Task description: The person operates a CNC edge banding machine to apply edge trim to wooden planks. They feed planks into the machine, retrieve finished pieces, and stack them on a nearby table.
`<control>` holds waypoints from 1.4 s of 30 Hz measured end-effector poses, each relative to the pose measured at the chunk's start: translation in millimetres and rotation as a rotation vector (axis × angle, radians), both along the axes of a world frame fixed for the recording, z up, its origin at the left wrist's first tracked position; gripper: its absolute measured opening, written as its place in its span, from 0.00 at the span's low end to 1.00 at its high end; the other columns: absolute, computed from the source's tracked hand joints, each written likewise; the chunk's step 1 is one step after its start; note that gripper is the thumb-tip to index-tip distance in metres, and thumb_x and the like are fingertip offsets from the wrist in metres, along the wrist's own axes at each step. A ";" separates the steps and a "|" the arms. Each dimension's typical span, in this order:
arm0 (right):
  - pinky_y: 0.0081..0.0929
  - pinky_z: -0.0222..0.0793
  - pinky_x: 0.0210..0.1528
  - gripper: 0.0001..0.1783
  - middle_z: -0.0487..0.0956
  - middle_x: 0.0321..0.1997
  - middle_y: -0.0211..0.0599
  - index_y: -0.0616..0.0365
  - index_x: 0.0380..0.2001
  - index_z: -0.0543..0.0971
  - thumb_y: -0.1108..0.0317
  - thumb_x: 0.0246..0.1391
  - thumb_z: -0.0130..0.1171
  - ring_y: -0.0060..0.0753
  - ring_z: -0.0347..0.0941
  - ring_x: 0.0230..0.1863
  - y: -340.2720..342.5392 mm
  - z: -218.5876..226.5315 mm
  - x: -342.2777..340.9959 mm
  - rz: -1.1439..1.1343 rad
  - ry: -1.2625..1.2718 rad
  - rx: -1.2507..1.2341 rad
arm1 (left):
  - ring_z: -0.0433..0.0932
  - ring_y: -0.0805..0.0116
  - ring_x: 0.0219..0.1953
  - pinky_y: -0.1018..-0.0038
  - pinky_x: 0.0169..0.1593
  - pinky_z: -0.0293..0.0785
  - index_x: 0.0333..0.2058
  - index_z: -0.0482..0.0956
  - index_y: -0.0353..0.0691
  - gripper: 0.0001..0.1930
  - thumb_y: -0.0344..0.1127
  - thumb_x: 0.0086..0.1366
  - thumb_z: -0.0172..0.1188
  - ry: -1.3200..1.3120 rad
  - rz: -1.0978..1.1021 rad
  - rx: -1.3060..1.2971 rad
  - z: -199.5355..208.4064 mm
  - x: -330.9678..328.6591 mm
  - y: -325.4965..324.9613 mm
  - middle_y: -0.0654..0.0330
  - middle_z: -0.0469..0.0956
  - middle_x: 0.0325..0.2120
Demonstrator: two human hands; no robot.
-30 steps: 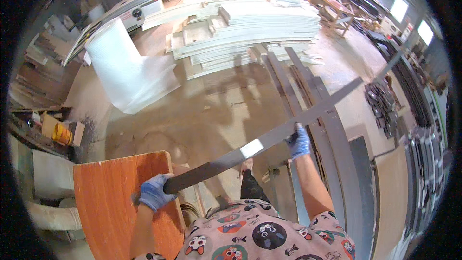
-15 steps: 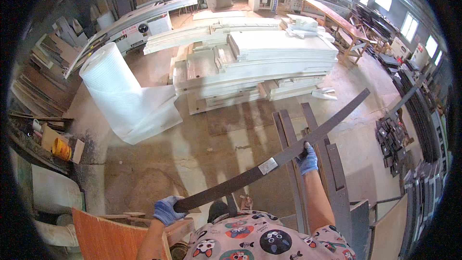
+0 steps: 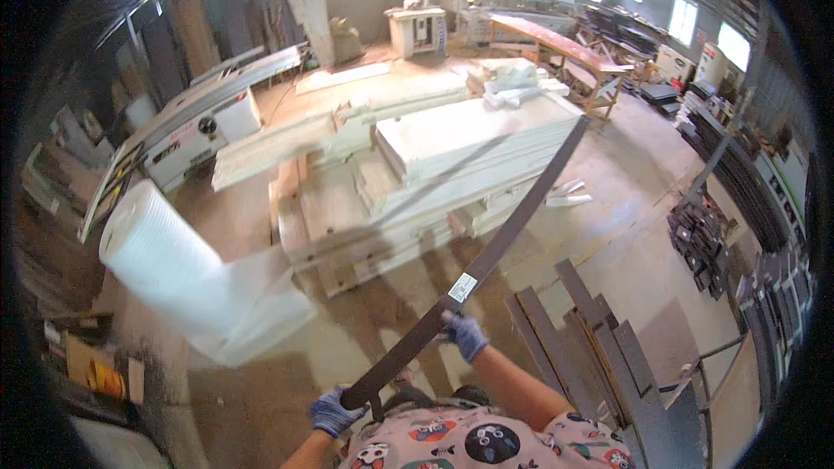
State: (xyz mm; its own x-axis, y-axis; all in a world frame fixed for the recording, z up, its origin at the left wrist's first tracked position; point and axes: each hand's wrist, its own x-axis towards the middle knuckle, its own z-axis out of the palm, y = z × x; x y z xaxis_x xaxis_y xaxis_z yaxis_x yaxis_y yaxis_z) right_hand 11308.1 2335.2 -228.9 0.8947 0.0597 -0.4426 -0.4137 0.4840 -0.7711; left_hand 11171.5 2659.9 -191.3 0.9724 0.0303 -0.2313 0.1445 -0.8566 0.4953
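Note:
A long, narrow dark brown board (image 3: 508, 239) slants across in front of me, its far end reaching over the stack of white panels. Its near end is gripped by my gloved left hand (image 3: 335, 414), close to my body. My right hand (image 3: 466, 336), also in a blue-grey glove, grips the board's edge around the middle, its fingers partly hidden. Just beyond that hand a white label (image 3: 463, 287) is stuck on the board's face. To the right of my right arm lie several similar dark boards (image 3: 599, 334).
White panels (image 3: 486, 135) are stacked ahead on the floor. A roll of white foam sheet (image 3: 161, 239) stands at the left, partly unrolled. Dark pieces (image 3: 695, 243) lie heaped at the right, beside long dark stacks (image 3: 747, 182). A reddish workbench (image 3: 556, 39) stands farther back.
The board has swung leftward and now points more steeply away from me. My right hand has moved left with it, closer to my left hand. The view has turned right and tilted up.

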 end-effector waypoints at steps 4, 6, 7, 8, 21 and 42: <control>0.34 0.78 0.40 0.22 0.78 0.46 0.41 0.58 0.54 0.69 0.62 0.59 0.57 0.38 0.78 0.38 2.9 -7.6 15.7 0.084 0.025 0.079 | 0.81 0.57 0.39 0.64 0.44 0.76 0.44 0.79 0.48 0.32 0.57 0.40 0.72 0.034 -0.004 -0.002 5.5 112.1 -18.4 0.54 0.82 0.36; 0.34 0.78 0.40 0.21 0.78 0.47 0.41 0.58 0.54 0.69 0.63 0.60 0.55 0.37 0.78 0.39 -10.4 -35.7 13.6 0.034 0.005 0.007 | 0.80 0.56 0.41 0.64 0.45 0.75 0.45 0.78 0.48 0.32 0.55 0.41 0.71 0.018 -0.035 -0.042 4.7 176.9 -33.9 0.54 0.82 0.37; 0.34 0.78 0.40 0.21 0.78 0.47 0.40 0.58 0.55 0.69 0.64 0.60 0.55 0.36 0.78 0.40 -21.4 -44.2 19.5 0.007 -0.006 -0.035 | 0.80 0.55 0.41 0.64 0.44 0.75 0.45 0.78 0.47 0.32 0.54 0.42 0.71 -0.065 -0.060 -0.083 -2.4 210.6 -43.2 0.54 0.82 0.38; 0.33 0.78 0.40 0.20 0.78 0.47 0.41 0.59 0.54 0.69 0.64 0.61 0.55 0.36 0.78 0.40 -30.0 -36.9 20.5 -0.023 0.031 -0.040 | 0.80 0.54 0.41 0.64 0.44 0.75 0.46 0.78 0.46 0.31 0.53 0.42 0.70 -0.132 -0.067 -0.127 -9.5 236.2 -51.3 0.53 0.81 0.38; 0.27 0.77 0.31 0.15 0.80 0.39 0.40 0.62 0.48 0.72 0.70 0.59 0.54 0.31 0.78 0.35 -143.7 -76.2 -9.3 -0.657 0.317 -0.227 | 0.80 0.52 0.41 0.61 0.46 0.75 0.45 0.79 0.45 0.32 0.53 0.40 0.71 -0.077 -0.186 0.021 -8.7 563.6 -241.7 0.51 0.81 0.37; 0.39 0.72 0.36 0.15 0.80 0.27 0.39 0.59 0.34 0.79 0.57 0.58 0.55 0.37 0.78 0.32 43.1 -152.1 -94.3 -0.505 0.925 -0.862 | 0.55 0.51 0.67 0.61 0.66 0.55 0.65 0.56 0.46 0.47 0.59 0.51 0.64 0.806 -0.793 0.514 -292.0 367.4 -196.0 0.47 0.56 0.64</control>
